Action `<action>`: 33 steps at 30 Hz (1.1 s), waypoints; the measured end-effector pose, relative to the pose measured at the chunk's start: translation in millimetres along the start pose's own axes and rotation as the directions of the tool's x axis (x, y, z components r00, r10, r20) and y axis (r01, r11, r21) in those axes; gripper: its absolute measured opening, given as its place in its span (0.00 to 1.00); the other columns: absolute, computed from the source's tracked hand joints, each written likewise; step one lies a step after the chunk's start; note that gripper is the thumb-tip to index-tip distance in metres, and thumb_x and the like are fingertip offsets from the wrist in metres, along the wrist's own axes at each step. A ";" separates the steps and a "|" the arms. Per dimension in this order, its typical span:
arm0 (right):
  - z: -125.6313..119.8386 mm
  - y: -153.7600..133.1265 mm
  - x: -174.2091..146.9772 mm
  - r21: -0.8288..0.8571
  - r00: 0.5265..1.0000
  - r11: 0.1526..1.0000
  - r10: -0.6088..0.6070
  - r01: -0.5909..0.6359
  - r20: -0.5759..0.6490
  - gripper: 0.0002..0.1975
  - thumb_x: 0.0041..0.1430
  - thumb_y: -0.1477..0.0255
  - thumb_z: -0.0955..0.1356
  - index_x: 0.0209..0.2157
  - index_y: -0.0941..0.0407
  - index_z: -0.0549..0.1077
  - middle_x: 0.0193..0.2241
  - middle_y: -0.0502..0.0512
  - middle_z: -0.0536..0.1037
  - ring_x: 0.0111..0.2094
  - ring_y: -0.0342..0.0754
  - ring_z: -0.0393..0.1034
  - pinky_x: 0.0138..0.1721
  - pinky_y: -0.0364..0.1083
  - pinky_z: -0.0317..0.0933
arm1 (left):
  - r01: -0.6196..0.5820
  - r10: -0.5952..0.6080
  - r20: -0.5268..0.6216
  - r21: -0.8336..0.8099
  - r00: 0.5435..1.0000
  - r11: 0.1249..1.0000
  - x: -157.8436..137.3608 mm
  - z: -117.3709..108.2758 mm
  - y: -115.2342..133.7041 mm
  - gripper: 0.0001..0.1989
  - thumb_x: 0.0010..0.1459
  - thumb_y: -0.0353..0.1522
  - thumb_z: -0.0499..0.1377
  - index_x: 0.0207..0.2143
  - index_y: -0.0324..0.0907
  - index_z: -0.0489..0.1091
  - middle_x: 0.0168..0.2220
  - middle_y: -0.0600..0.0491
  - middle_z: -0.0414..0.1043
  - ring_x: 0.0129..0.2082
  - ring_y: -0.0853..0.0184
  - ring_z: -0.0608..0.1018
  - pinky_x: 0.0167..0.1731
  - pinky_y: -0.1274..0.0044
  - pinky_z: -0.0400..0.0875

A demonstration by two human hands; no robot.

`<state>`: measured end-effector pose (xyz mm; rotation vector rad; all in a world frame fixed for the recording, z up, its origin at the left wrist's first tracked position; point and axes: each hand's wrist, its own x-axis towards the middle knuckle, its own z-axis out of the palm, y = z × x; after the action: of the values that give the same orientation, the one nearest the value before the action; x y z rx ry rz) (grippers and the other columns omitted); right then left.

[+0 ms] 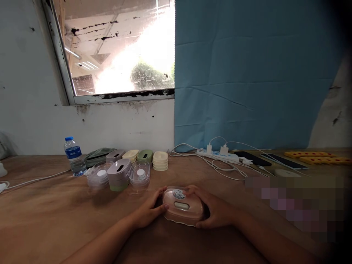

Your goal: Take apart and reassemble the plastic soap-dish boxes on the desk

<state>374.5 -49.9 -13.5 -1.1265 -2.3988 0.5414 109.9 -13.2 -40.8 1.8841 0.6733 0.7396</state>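
Note:
A pink plastic box [189, 213] with rounded corners rests on the table in front of me. Its glossy top has a pale oblong slot and a round silvery patch near the far edge. My left hand [151, 211] grips its left side, thumb on the near left rim. On the opposite side my right hand [216, 209] is wrapped round the end, with fingers over the far edge and the thumb at the near right corner. Whether the box's clear-looking upper layer is a separate lid I cannot tell.
Beyond my hands stand stacked lilac and green boxes [119, 172], clear containers [139, 175] and cream containers [160, 161]. A water bottle [73, 157] is at the left. A power strip [218, 156] with cables, phones [253, 158] and yellow perforated bars [324, 160] lie toward the back right.

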 end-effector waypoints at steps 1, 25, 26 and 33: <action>-0.3 0.4 0.7 -0.010 1.000 1.000 0.020 -0.020 -0.013 0.37 0.35 0.60 0.72 0.49 0.54 0.59 0.51 0.57 0.60 0.51 0.56 0.57 0.50 0.49 0.54 | 0.001 -0.001 -0.033 0.004 0.999 1.000 0.3 0.8 -0.6 0.28 0.54 0.37 0.55 0.56 0.43 0.50 0.59 0.47 0.49 0.58 0.61 0.54 0.57 0.67 0.46; -28.3 121.9 94.8 -0.405 0.653 0.558 0.368 -0.724 -0.662 0.28 0.52 0.64 0.64 0.52 0.64 0.58 0.51 0.75 0.60 0.50 0.69 0.55 0.46 0.62 0.50 | 0.065 -0.273 -0.501 -0.394 0.821 0.917 20.3 -7.9 -17.8 0.06 0.38 0.29 0.56 0.23 0.40 0.62 0.19 0.59 0.60 0.19 0.75 0.64 0.20 0.83 0.55; -25.6 117.4 98.4 -0.417 0.669 0.574 0.340 -0.704 -0.661 0.28 0.53 0.67 0.64 0.53 0.65 0.56 0.53 0.76 0.58 0.53 0.70 0.51 0.48 0.63 0.46 | 0.066 -0.270 -0.500 -0.389 0.823 0.919 20.6 -7.6 -17.8 0.06 0.38 0.28 0.56 0.23 0.40 0.62 0.19 0.59 0.61 0.19 0.75 0.64 0.20 0.83 0.55; 13.6 60.0 156.7 -0.535 0.887 0.777 0.064 -0.331 -0.457 0.16 0.59 0.68 0.62 0.48 0.57 0.63 0.49 0.57 0.65 0.47 0.51 0.63 0.46 0.56 0.58 | 0.078 -0.264 -0.478 -0.375 0.838 0.924 21.0 -6.1 -14.5 0.05 0.37 0.27 0.54 0.22 0.39 0.62 0.18 0.59 0.60 0.19 0.75 0.63 0.20 0.83 0.55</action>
<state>314.1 107.0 -21.8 -1.5834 -2.1084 -0.4307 117.4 11.0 -47.7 1.2794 0.9710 1.1854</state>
